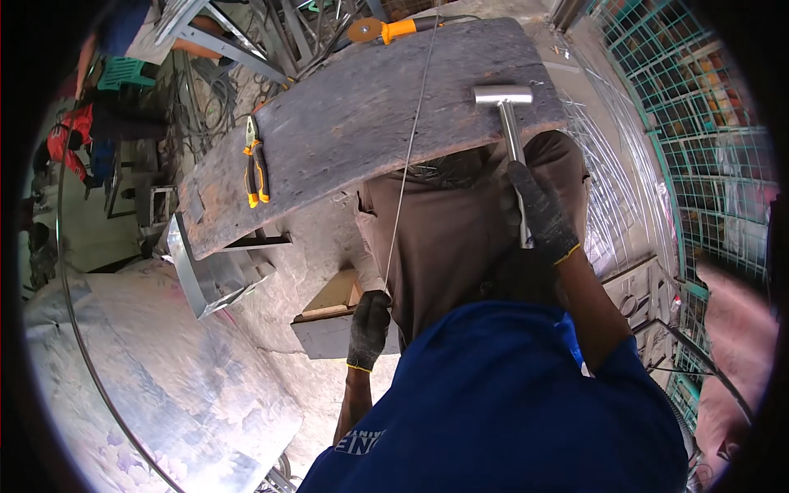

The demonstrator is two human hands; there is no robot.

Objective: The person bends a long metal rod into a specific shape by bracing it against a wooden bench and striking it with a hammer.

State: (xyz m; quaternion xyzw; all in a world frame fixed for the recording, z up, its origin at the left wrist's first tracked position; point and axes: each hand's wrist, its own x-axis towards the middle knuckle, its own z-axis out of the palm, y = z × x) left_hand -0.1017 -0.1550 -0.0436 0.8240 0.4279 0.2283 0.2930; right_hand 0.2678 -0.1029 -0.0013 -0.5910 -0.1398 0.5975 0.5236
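Observation:
My right hand (541, 212), in a dark glove, grips the metal handle of a steel hammer (505, 103) whose head rests on the right end of a worn wooden plank (353, 123). My left hand (369, 327), also gloved, pinches the near end of a thin straight wire (408, 148) that runs up across the plank toward its far edge. The plank lies over my knees, which are in brown trousers. My blue shirt fills the bottom of the view.
Yellow-handled pliers (255, 170) lie on the plank's left end. An orange-handled tool (386, 30) sits at its far edge. A metal channel (201, 275) and a box (333, 320) rest on the concrete floor. Green wire mesh panels (699, 123) stand right; another person (90, 123) is far left.

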